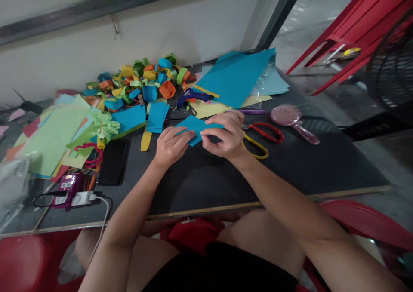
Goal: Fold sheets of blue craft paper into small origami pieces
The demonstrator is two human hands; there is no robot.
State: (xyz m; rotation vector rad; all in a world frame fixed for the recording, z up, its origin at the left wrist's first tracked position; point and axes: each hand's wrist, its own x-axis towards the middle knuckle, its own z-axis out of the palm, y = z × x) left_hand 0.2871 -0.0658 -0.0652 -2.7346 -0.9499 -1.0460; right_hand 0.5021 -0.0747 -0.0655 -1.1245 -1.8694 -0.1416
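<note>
A small sheet of blue paper (195, 123) is between my hands, raised a little over the dark table. My left hand (172, 146) pinches its left side, with the fingertips near the paper's middle. At the right side, the curled fingers and thumb of my right hand (226, 133) grip the same sheet, hiding part of it. Just beyond my left hand lies a small stack of cut blue paper (156, 118). Scissors with red and yellow handles (267, 130) rest beside my right hand, their blades mostly covered by it.
Folded paper pieces in several colours (149, 79) are heaped by the wall. A blue glue gun (195, 95), large blue sheets (238, 77) and a hairbrush (287, 115) lie on the table (200, 184). Leftward are a phone (112, 162), green sheets (54, 133) and a purple power adapter (69, 189).
</note>
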